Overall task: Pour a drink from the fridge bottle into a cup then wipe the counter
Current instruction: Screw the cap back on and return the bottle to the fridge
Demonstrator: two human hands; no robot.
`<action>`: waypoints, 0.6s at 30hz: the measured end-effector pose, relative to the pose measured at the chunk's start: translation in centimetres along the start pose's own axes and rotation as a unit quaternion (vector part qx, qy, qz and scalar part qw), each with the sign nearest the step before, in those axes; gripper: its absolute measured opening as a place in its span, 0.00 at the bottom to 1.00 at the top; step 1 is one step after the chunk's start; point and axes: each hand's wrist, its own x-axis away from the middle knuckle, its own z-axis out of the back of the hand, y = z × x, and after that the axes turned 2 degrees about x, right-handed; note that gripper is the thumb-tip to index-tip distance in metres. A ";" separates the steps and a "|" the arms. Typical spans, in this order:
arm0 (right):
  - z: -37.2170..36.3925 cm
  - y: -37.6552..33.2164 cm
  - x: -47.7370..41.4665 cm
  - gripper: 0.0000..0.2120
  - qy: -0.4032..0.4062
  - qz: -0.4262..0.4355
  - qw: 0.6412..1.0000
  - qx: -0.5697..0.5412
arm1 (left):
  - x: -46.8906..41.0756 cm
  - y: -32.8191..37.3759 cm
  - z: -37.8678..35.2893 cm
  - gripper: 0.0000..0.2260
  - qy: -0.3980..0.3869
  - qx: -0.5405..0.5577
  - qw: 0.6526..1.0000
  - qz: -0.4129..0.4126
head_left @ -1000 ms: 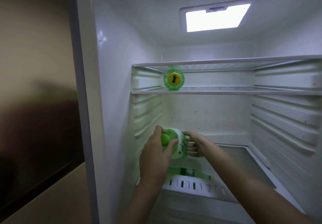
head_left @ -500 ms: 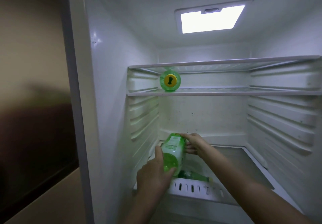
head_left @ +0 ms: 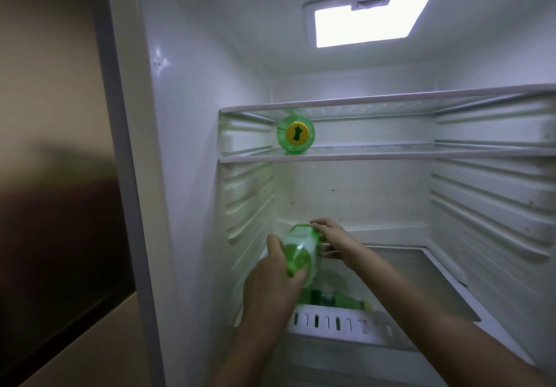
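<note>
Inside the open fridge I hold a green plastic bottle (head_left: 301, 249) lying on its side, low on the left of the bottom compartment. My left hand (head_left: 270, 284) grips its near end, thumb over the top and fingers under it. My right hand (head_left: 331, 240) holds the far end, fingers curled round the labelled part. The bottle's cap is hidden behind my left hand. No cup is in view.
A second green bottle with a yellow cap (head_left: 296, 134) lies on the glass shelf (head_left: 391, 155) above, cap toward me. Another green bottle (head_left: 331, 298) lies in the slotted white drawer (head_left: 340, 325) below my hands. The fridge's left wall (head_left: 186, 176) stands close beside my left arm.
The bottle has tipped from cap-toward-me to lying lengthwise, and both hands have lowered it a little toward the fridge floor. The camera has shifted slightly.
</note>
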 end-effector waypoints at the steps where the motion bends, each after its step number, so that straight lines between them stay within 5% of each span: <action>1: 0.1 -0.1 0.1 0.14 -0.008 0.005 1.000 0.013 | -0.4 0.5 0.3 0.14 0.028 0.022 0.999 -0.014; 7: 1.4 -0.3 1.0 0.12 -0.075 0.072 0.989 0.108 | -5.0 2.7 1.9 0.08 0.134 0.056 0.984 -0.107; 13: 2.3 -1.0 3.4 0.25 -0.295 0.096 0.947 0.087 | -9.5 3.2 1.8 0.12 0.132 0.053 0.987 -0.074; 18: 2.1 -0.7 3.9 0.29 -0.293 0.102 0.945 0.107 | -10.6 2.8 1.2 0.15 0.106 0.096 0.989 -0.040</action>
